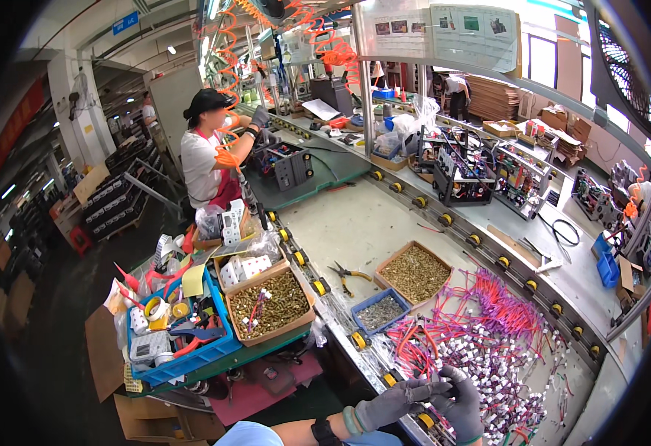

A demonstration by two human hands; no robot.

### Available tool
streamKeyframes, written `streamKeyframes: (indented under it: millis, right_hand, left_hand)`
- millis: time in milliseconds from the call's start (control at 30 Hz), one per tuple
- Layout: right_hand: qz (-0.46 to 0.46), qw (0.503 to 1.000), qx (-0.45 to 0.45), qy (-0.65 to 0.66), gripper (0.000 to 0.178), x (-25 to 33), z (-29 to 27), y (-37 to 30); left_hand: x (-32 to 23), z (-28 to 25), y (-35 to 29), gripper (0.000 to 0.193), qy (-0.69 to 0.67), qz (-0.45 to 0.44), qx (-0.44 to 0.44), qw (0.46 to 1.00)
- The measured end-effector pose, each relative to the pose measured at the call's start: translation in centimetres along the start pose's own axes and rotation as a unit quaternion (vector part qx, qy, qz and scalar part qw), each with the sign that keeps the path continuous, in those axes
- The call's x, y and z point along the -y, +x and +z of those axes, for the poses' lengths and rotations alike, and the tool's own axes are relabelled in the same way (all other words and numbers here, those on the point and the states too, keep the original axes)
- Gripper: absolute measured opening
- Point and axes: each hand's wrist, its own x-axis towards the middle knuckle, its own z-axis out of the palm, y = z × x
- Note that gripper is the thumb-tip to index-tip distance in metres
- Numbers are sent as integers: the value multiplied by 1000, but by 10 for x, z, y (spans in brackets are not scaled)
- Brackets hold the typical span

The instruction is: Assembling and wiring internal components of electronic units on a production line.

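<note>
My left hand (394, 405), in a grey glove, reaches in from the lower edge with its fingers pinched together. Close against it, my right hand (461, 407), gloved the same way, has its fingers curled toward the left fingertips. Whatever sits between the fingertips is too small to make out. Beneath and beyond both hands spreads a heap of pink and purple wires with white connectors (481, 364). A blue tray of small silvery parts (361, 318) and a cardboard box of brass-coloured parts (386, 273) stand just past the heap. Yellow-handled pliers (351, 276) lie left of that box.
On my left are another box of brass parts (307, 296) and a blue crate of tapes and tools (225, 351). Roller rails (504, 262) edge the bench. Open-framed electrical units (463, 175) stand at the right. A co-worker (210, 152) handles another unit at the far left.
</note>
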Motion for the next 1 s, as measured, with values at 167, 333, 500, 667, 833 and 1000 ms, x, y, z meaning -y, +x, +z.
streamKeyframes:
  millis: [167,333,500,667,833,1000]
  right_hand:
    - [-52,984,140,-98,35,16,-11,9]
    - [-3,997,58,-46,33,17,-3,7]
    - [4,998,38,-42,34,21,1,4]
    - [-45,990,91,-94,46,12,-9,2]
    - [113,984,-1,140,37,-12,-4,-4]
    - [142,972,0,187,51,-15,1,-11]
  left_hand:
    - [-6,2,-11,39,-2,-27,55,998]
    - [5,4,-10,48,-165,-1,129,978]
    - [14,-3,1,51,-184,54,197,962]
    - [13,-11,-3,51,-104,52,168,979]
    - [28,-2,1,49,-215,-1,189,958]
    - [22,23,-7,34,83,164,48,982]
